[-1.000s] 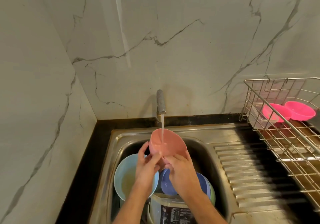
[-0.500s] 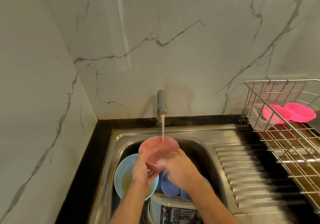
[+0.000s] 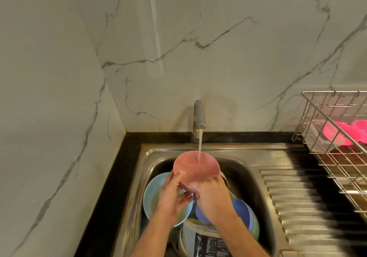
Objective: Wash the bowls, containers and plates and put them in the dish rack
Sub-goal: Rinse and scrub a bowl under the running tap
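Note:
Both hands hold a salmon-pink bowl (image 3: 195, 166) under the running tap (image 3: 199, 117), over the steel sink (image 3: 264, 177). Its open side faces me and water falls into it. My left hand (image 3: 172, 193) grips its left rim with the thumb on the inside. My right hand (image 3: 210, 193) grips the lower right rim, fingers curled round the edge. Below the hands lie a light blue bowl (image 3: 154, 197), blue and green bowls (image 3: 245, 213) stacked, and a clear container with a black label (image 3: 206, 241). The wire dish rack (image 3: 337, 157) at the right holds bright pink dishes (image 3: 345, 132).
A ribbed steel drainboard (image 3: 297, 207) lies between the sink and the rack. Black countertop (image 3: 111, 187) borders the sink on the left and behind. Marble-patterned walls close in at the left and back.
The pink bowl has turned from its side to face me under the stream. The view has shifted left, so the rack sits further right.

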